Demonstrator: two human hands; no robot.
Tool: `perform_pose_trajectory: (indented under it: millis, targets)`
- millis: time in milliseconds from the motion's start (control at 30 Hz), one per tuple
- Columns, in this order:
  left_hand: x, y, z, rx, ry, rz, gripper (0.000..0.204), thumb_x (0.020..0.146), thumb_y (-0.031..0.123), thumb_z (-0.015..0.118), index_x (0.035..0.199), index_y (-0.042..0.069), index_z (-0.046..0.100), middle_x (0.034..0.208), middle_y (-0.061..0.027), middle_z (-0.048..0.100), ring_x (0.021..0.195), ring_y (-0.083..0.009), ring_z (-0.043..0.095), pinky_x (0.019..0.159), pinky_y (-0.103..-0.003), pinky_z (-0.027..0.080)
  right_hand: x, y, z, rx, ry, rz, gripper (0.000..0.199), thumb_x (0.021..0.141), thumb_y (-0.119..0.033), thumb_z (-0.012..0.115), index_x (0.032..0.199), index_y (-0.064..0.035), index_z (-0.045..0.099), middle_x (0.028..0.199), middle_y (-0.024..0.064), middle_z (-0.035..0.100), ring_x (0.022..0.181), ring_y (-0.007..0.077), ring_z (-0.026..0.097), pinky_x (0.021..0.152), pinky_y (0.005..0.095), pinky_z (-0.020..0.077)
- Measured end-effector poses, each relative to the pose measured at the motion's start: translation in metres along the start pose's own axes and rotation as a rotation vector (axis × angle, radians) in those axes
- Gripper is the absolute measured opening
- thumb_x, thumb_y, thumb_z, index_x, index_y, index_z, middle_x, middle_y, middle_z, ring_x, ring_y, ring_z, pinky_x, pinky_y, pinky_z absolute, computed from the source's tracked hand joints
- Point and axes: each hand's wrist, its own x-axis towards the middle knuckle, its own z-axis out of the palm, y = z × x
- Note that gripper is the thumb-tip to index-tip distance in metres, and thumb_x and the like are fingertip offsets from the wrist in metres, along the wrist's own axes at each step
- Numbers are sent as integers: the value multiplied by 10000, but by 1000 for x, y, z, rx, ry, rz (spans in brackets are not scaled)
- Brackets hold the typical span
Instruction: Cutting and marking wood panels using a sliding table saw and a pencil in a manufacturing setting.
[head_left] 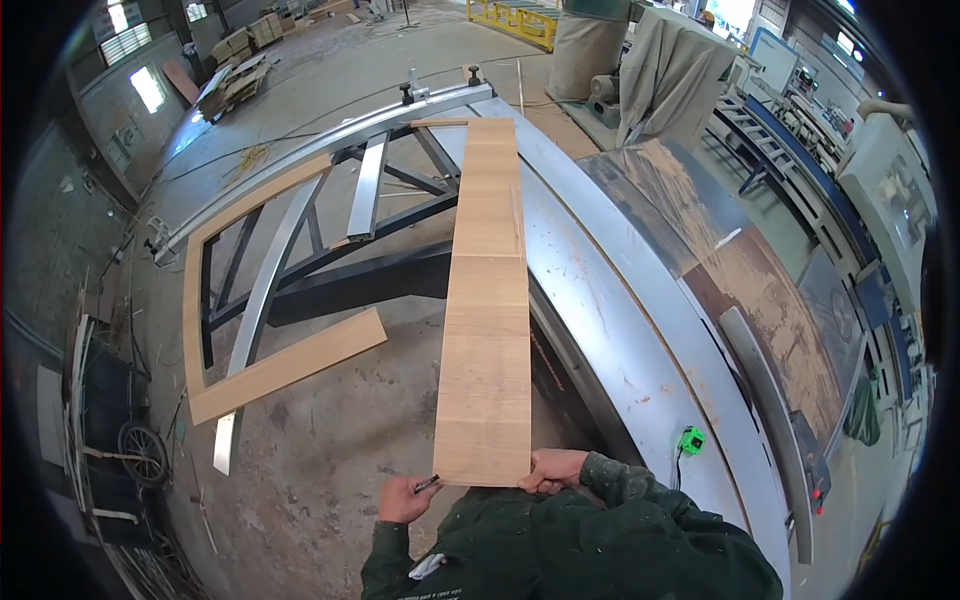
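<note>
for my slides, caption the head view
Right hand at the near end of a long wooden board, left hand holding a small dark object.

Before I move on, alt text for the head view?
A person's right hand grips the near end of a long wooden board; the left hand holds a small tool by its left corner. A silver machine table lies right, a dark metal frame left.

Right fingers [541,483] hold long wooden board [486,350].
</note>
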Motion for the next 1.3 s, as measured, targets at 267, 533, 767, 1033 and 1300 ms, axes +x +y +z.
perform_pose_trajectory:
  millis: [267,533,767,1033,1300]
  targets:
    - [-2,-24,30,-535,406,-177,297,897,332,790,823,49,737,601,34,559,546,-87,480,518,-285,387,10,-6,-1,-97,15,-2,121,960,-122,697,1024,-53,621,705,-29,544,460,23,365,386,224,253]
    - [5,18,22,-811,59,-422,340,929,407,772,939,69,736,637,54,601,497,-48,445,454,-260,320,10,-6,-8,-175,17,-35,184,939,-204,767,842,-90,661,610,-66,474,447,36,321,416,239,223]
    - [19,8,25,-619,-103,-480,371,949,425,750,780,106,665,615,40,580,477,-55,409,447,-266,279,13,-8,-16,-359,90,-53,187,899,-234,817,874,-68,735,636,-63,539,534,47,436,481,244,305]
    - [39,21,16,-627,-131,-518,404,942,480,748,757,139,637,593,65,480,475,-57,404,447,-264,275,-8,-22,-13,-455,48,-90,263,892,-276,819,773,-69,711,613,-51,553,528,52,452,493,261,311]
    - [63,19,32,-1157,-152,-379,465,930,263,776,1257,-44,654,1137,-118,732,996,-192,709,882,-358,565,-9,-15,-20,-410,-8,-109,515,986,-509,683,766,-47,731,610,-21,579,542,75,490,510,258,349]
